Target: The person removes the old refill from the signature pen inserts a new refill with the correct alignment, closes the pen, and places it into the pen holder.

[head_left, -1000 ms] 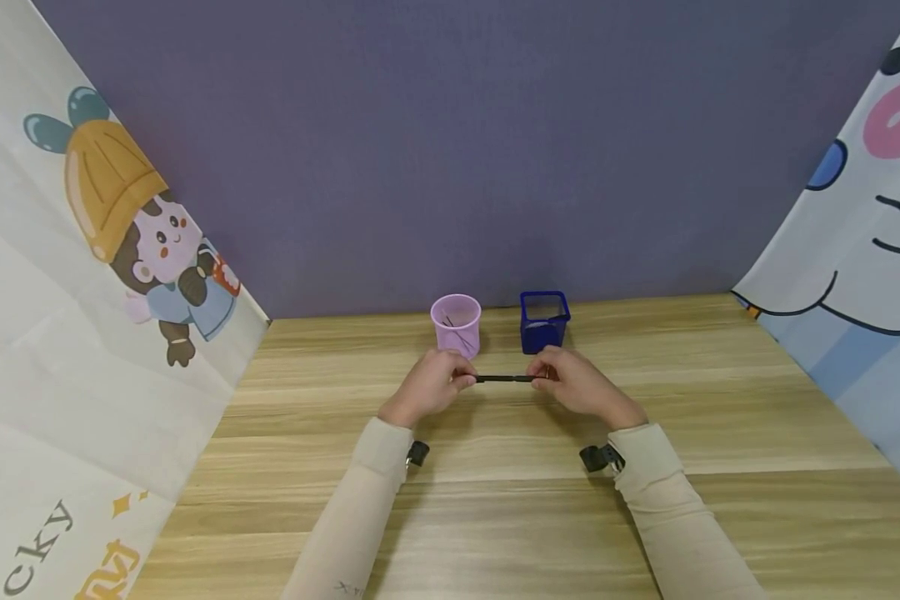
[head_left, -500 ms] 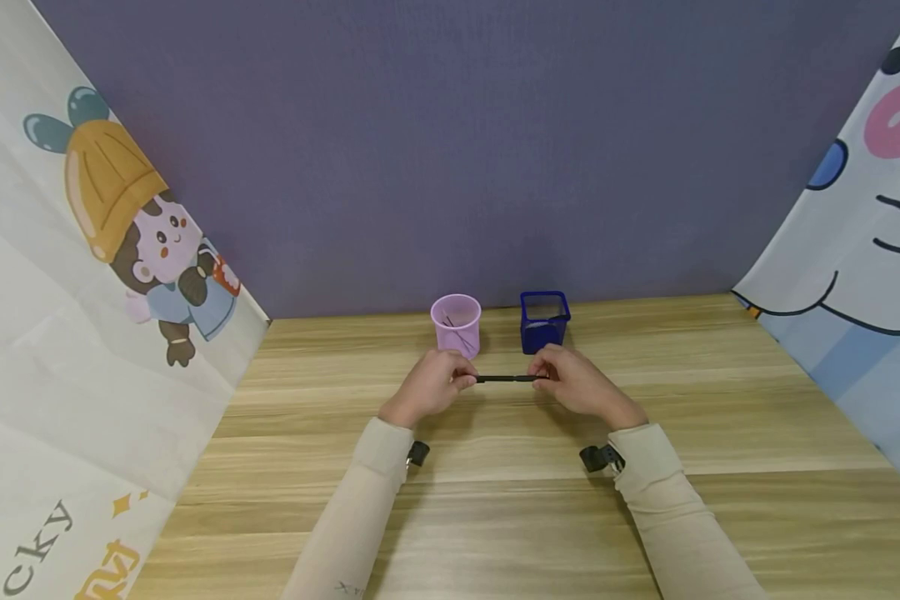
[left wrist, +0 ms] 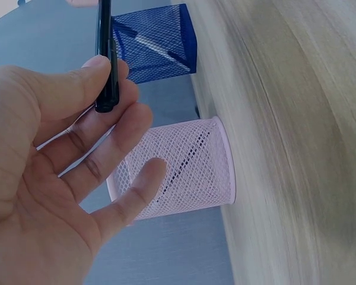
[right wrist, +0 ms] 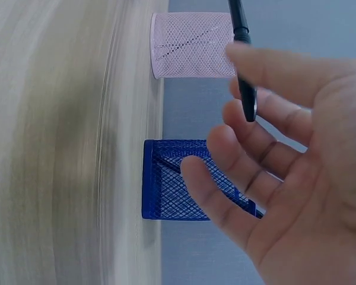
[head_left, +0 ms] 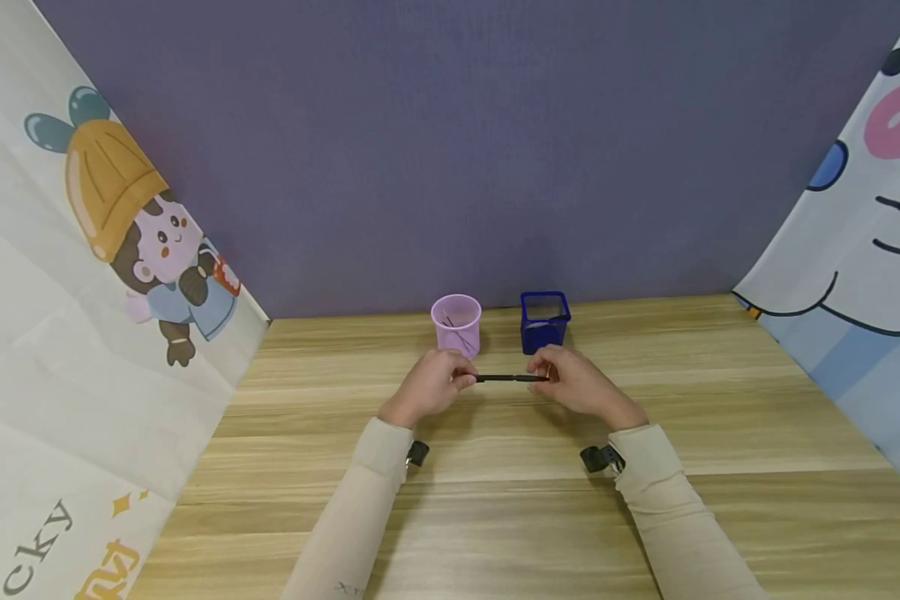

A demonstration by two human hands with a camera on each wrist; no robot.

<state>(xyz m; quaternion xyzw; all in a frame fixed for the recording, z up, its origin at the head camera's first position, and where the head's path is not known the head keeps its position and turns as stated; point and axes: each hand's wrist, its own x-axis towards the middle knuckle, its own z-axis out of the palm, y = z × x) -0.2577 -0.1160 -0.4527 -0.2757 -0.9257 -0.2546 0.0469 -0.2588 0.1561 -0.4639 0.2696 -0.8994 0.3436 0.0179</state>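
A black pen (head_left: pixel 504 378) is level in front of the two holders in the head view. My left hand (head_left: pixel 432 383) pinches its clip end between thumb and fingers; the other fingers are spread in the left wrist view. At the pen's other end, my right hand (head_left: pixel 576 382) has its thumb and fingers parted around the pen, with the thumb blurred in the right wrist view. Just beyond the left hand stands a pink mesh pen holder (left wrist: pixel 181 166) with thin dark sticks inside. Beyond the right hand is a blue mesh pen holder (right wrist: pixel 178 187) containing pens.
Both holders stand on a wood-grain table (head_left: pixel 495 517), near a grey-purple backdrop (head_left: pixel 450 150). Cartoon-printed sheets hang at left and right. Each wrist carries a small black camera.
My right thumb and fingers have loosened and spread apart, so more of the pen's right end shows. The left hand, the pen and the holders have stayed in place.
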